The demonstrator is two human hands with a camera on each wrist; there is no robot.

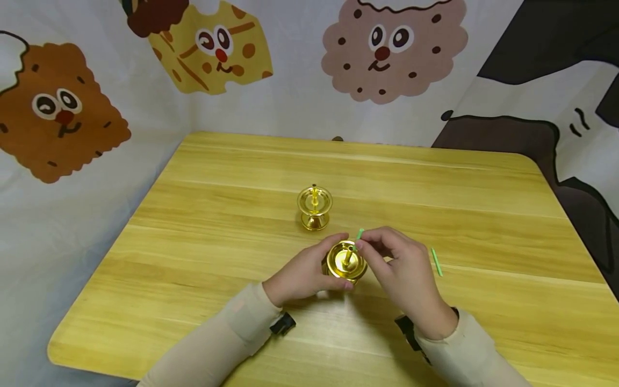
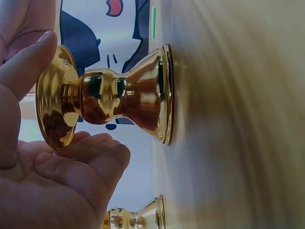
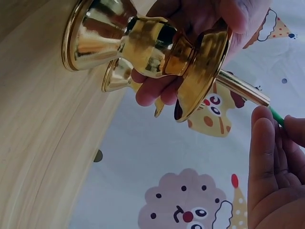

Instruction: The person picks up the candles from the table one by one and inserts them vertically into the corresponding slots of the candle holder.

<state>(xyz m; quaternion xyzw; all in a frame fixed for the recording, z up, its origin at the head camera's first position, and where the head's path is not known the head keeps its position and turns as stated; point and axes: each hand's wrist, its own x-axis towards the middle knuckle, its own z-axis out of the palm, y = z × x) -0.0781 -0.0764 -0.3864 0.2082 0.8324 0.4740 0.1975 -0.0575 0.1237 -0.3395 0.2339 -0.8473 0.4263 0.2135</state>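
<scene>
My left hand (image 1: 301, 273) curls round the dish of a shiny gold candle holder (image 1: 339, 264), its thumb on the near side and fingers on the far side. In the left wrist view the holder (image 2: 104, 95) stands with its base on the table. A thin tube (image 3: 243, 88) rises from the dish in the right wrist view. Between thumb and forefinger, my right hand (image 1: 405, 271) pinches a short green stick (image 1: 360, 234). The stick's lower end meets the tube's mouth; whether it is inside, I cannot tell.
A matching gold candle holder (image 1: 315, 221) stands upright farther back on the wooden table (image 1: 217, 215). Right of my right hand lies another green stick (image 1: 437, 262). A white cloth (image 1: 290, 107) with cartoon biscuits hangs behind the table.
</scene>
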